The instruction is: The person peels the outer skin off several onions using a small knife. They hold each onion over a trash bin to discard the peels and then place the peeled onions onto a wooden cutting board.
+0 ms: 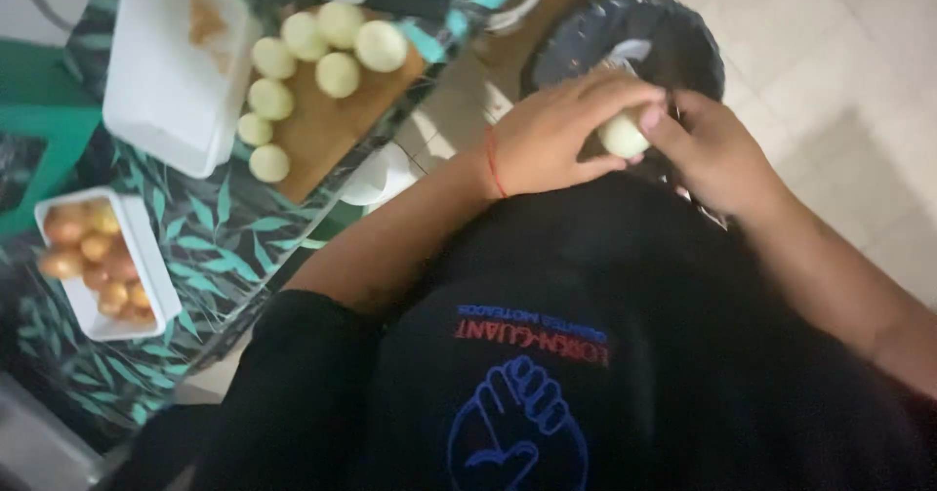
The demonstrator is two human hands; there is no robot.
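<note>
My left hand (561,135) and my right hand (712,149) both hold a pale peeled onion (623,137) over a dark round bin (644,32) on the floor. A red string circles my left wrist. Several more peeled onions (312,57) lie on a wooden cutting board (322,130) on the table to the left, away from both hands. A white tray (146,266) with several unpeeled brown onions (93,252) stands nearer the table's left end.
The table has a dark cloth with green leaves (224,237). A larger white tray (171,71) with some peel scraps sits beside the board. A knife (390,1) lies at the board's far end. Pale floor tiles (839,71) stretch to the right. My black shirt fills the foreground.
</note>
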